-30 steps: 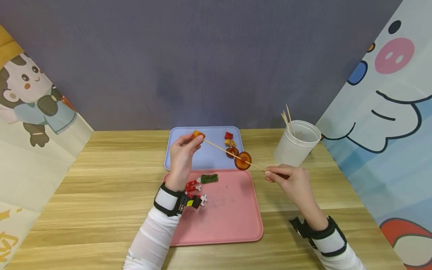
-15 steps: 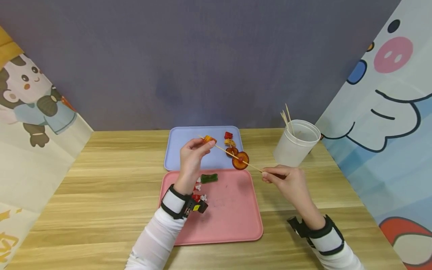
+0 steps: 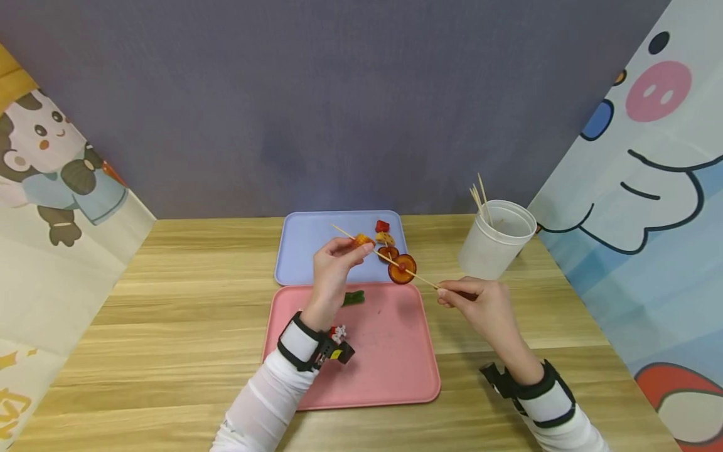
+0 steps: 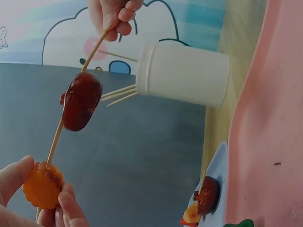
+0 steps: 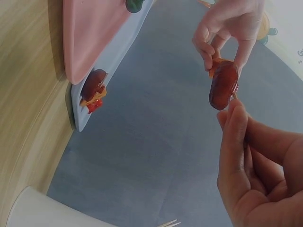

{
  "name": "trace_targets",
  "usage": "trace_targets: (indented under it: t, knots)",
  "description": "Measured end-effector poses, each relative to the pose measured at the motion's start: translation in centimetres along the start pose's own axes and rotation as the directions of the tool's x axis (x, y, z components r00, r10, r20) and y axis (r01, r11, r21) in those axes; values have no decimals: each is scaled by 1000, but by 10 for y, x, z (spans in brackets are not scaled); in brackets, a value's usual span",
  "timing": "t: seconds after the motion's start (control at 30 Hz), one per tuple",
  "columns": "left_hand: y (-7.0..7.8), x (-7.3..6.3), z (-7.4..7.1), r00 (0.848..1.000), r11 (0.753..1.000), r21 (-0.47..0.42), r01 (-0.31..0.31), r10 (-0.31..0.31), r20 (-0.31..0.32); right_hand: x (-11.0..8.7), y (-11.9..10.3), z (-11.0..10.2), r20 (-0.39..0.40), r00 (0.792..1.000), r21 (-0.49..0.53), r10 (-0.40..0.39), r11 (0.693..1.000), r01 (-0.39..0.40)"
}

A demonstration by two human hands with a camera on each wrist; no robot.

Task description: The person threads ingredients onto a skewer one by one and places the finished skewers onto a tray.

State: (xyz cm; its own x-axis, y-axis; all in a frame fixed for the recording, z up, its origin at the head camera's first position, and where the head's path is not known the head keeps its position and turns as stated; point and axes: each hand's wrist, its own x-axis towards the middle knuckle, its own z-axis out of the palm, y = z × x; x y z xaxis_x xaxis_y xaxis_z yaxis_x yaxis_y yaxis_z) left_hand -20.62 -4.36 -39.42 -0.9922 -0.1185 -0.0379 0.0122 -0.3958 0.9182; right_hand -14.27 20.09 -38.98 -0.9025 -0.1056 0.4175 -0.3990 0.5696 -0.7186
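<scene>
My right hand [image 3: 480, 304] pinches one end of a wooden skewer [image 4: 56, 142] above the trays. A round, glossy brown piece like a mushroom cap [image 3: 408, 276] is threaded partway along it. Farther up the stick, my left hand [image 3: 333, 273] pinches an orange, scalloped corn slice [image 4: 42, 187] between thumb and fingers. The skewer passes through the slice, and its bare tip sticks out beyond. In the right wrist view the brown piece [image 5: 223, 85] partly hides the corn slice.
A blue tray [image 3: 305, 251] at the back holds a loaded skewer with red, yellow and brown pieces [image 3: 385, 238]. The pink tray [image 3: 384, 376] in front bears a green piece [image 3: 354, 298] and a red-and-white piece [image 3: 338, 334], partly hidden. A white bucket [image 3: 491, 251] of skewers stands right.
My left hand has moved right with the corn slice, sliding it down the skewer toward the brown piece. The bare tip now shows beyond it. The right hand has barely shifted.
</scene>
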Motion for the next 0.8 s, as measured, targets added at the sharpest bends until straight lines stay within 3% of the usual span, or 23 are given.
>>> trace_targets:
  t: [0.4,0.63,0.8]
  knots:
    - [-6,-4,5,1000,1000,-8,3,-3,10,-1,0,0,2,1000,-18,6,1000,-6]
    - [-12,-9,12,998,998,51,25,-28,60,-1,0,2,15,1000,-37,5,999,-5]
    - [-14,-10,14,999,998,58,16,-19,50,-1,1,3,15,1000,-19,8,1000,-8]
